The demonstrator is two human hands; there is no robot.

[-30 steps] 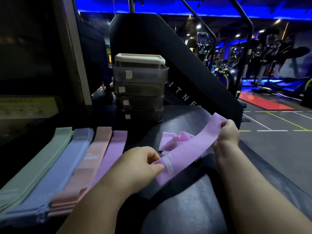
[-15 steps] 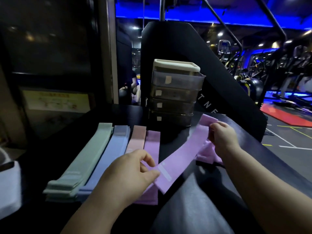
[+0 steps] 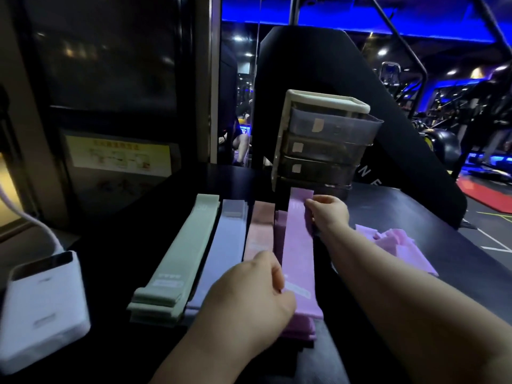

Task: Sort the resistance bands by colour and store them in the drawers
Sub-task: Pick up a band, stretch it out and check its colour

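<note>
A lilac resistance band (image 3: pixel 298 245) lies stretched lengthwise over the purple stack on the black table (image 3: pixel 401 231). My left hand (image 3: pixel 249 297) pinches its near end and my right hand (image 3: pixel 329 212) pinches its far end. Left of it lie three sorted stacks: pink bands (image 3: pixel 259 231), blue bands (image 3: pixel 227 245) and green bands (image 3: pixel 182 250). A loose heap of pink-purple bands (image 3: pixel 396 242) sits to the right of my right forearm. The small drawer unit (image 3: pixel 327 139), with several translucent drawers all closed, stands just behind the far end of the held band.
A white power bank (image 3: pixel 41 306) with a cable rests at the table's left edge. A large black machine housing (image 3: pixel 332 67) rises behind the drawers. Gym machines and open floor lie to the right.
Both hands carried the lilac band leftward from the loose heap and turned it lengthwise, and it now lies over the purple stack. The view also swung to the left.
</note>
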